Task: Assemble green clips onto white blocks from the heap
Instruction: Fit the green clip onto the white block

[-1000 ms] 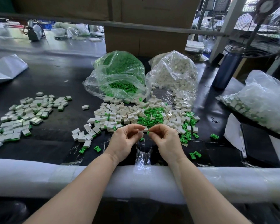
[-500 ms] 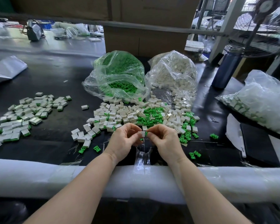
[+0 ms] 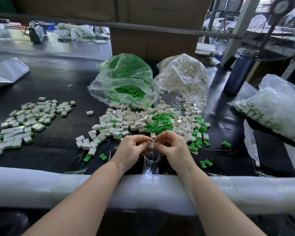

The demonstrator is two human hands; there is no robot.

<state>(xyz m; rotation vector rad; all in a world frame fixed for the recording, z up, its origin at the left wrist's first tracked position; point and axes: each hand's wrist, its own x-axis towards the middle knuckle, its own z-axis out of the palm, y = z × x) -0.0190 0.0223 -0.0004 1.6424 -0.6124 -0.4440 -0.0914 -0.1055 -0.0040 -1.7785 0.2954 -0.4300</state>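
- While both hands meet at lower centre of the frame, the white block (image 3: 151, 145) sits pinched between them, the left hand (image 3: 132, 150) curled on its left end and the right hand (image 3: 173, 148) curled against its right end.
- Its long axis looks roughly left to right; no green clip shows at the fingertips, so whether one is seated I cannot tell.
- The heap (image 3: 153, 123) just above mixes boxy, matte white blocks with small pronged green clips (image 3: 157, 124).
- Finished pieces (image 3: 24, 123) lie at the left of the frame.

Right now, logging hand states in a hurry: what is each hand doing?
Left hand: fingers pinch the white block.
Right hand: fingertips pinch the same block's other end; no clip can be made out.
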